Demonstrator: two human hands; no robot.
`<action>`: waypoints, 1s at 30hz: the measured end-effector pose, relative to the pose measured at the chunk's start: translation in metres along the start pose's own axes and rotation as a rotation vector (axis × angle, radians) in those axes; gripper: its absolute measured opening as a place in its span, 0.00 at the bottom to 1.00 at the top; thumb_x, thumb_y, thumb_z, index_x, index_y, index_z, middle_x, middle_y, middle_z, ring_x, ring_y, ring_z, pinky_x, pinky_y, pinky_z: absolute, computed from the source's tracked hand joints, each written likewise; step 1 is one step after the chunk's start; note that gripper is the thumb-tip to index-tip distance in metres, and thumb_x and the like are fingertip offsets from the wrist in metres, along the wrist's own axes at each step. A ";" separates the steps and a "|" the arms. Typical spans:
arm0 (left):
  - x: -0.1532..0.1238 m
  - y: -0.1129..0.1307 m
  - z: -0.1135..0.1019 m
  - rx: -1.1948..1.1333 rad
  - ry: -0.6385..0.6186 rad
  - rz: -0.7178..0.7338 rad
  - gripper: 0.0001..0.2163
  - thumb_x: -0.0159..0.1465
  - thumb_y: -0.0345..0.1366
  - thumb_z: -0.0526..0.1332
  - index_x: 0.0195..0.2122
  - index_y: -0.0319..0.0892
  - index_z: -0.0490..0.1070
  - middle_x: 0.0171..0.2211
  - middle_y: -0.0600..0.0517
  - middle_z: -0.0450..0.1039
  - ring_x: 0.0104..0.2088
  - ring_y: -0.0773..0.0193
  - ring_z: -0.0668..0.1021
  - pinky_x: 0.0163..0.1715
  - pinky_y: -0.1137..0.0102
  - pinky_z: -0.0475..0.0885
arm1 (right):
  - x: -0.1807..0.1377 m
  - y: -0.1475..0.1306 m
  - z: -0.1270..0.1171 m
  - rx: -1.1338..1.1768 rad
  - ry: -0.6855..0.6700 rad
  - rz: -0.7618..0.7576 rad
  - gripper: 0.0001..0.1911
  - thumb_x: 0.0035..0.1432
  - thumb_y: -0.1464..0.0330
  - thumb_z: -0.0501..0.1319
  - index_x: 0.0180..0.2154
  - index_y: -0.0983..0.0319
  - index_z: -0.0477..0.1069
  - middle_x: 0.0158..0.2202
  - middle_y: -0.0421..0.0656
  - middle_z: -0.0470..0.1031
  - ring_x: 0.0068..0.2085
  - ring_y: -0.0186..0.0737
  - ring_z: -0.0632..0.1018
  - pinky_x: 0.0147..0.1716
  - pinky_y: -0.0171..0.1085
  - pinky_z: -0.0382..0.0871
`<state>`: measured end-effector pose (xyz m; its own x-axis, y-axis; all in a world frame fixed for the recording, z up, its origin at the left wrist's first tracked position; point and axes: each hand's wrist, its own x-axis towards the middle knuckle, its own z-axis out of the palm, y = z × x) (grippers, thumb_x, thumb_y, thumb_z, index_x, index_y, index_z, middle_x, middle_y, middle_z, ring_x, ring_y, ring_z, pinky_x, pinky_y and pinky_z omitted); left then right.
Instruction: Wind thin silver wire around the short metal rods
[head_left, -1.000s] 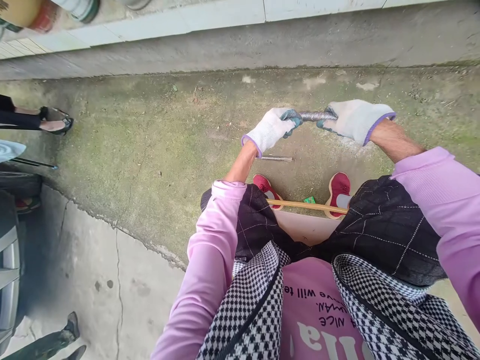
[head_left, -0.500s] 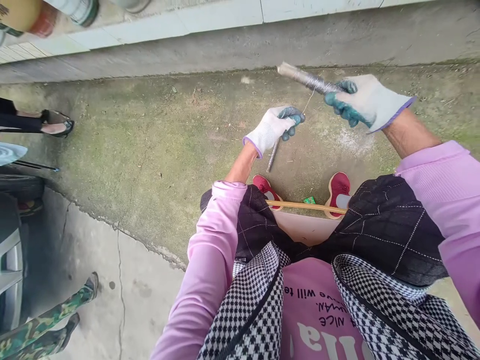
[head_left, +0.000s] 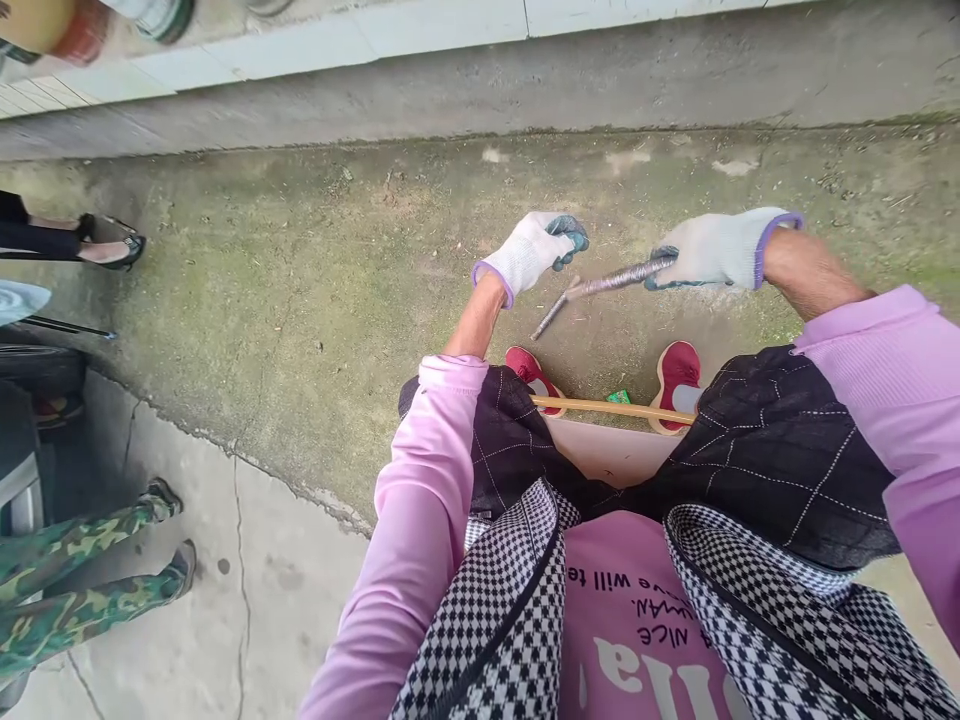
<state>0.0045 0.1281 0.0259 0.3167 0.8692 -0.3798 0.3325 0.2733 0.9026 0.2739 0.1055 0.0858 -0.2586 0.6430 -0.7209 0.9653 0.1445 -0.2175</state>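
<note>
My right hand (head_left: 709, 250), in a white glove with blue-green coated fingers, is closed around a stick wound with thin silvery wire (head_left: 622, 278). The stick slants down to the left, its pale tip smeared by motion. My left hand (head_left: 536, 250), gloved alike, has its fingers curled together in a pinch, up and left of that tip. The strand between the hands, seen a moment earlier, is too fine to make out now. Below my left hand is a thin grey rod (head_left: 550, 316), partly behind the stick's tip; whether it hangs or lies on the ground, I cannot tell.
Mossy concrete ground (head_left: 300, 290) lies beneath, with a low tiled ledge (head_left: 442, 40) ahead holding jars (head_left: 161, 15). A small green packet (head_left: 619, 397) sits between my red shoes (head_left: 679, 380). At left are one person's shoe (head_left: 116, 245) and another's camouflage trousers (head_left: 90, 600).
My right hand has come down, swinging the wound stick from pointing up-left to pointing down-left. My left hand has shifted slightly left. The person in camouflage trousers has moved their legs.
</note>
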 end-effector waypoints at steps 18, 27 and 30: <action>0.001 0.001 -0.002 -0.035 -0.008 0.040 0.10 0.69 0.20 0.70 0.34 0.42 0.81 0.36 0.52 0.79 0.41 0.63 0.83 0.48 0.68 0.78 | -0.013 0.011 0.002 0.491 -0.235 -0.201 0.16 0.77 0.58 0.81 0.41 0.58 0.81 0.27 0.36 0.71 0.27 0.37 0.68 0.30 0.40 0.64; -0.014 0.012 0.021 -0.113 -0.109 -0.045 0.13 0.72 0.18 0.67 0.37 0.43 0.84 0.34 0.51 0.82 0.34 0.62 0.77 0.53 0.57 0.80 | 0.004 0.008 -0.018 0.121 0.263 0.154 0.12 0.85 0.60 0.68 0.48 0.62 0.80 0.48 0.61 0.87 0.50 0.58 0.84 0.52 0.52 0.76; -0.010 0.007 0.022 -0.177 -0.149 -0.025 0.13 0.72 0.19 0.68 0.36 0.44 0.86 0.39 0.47 0.88 0.39 0.59 0.84 0.57 0.57 0.83 | -0.009 0.008 -0.023 0.636 0.342 0.023 0.10 0.83 0.64 0.71 0.45 0.56 0.74 0.35 0.43 0.75 0.37 0.42 0.75 0.37 0.42 0.73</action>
<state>0.0234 0.1120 0.0317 0.4422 0.7943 -0.4165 0.1853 0.3735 0.9089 0.2849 0.1177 0.1057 -0.1122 0.8551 -0.5062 0.7361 -0.2707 -0.6204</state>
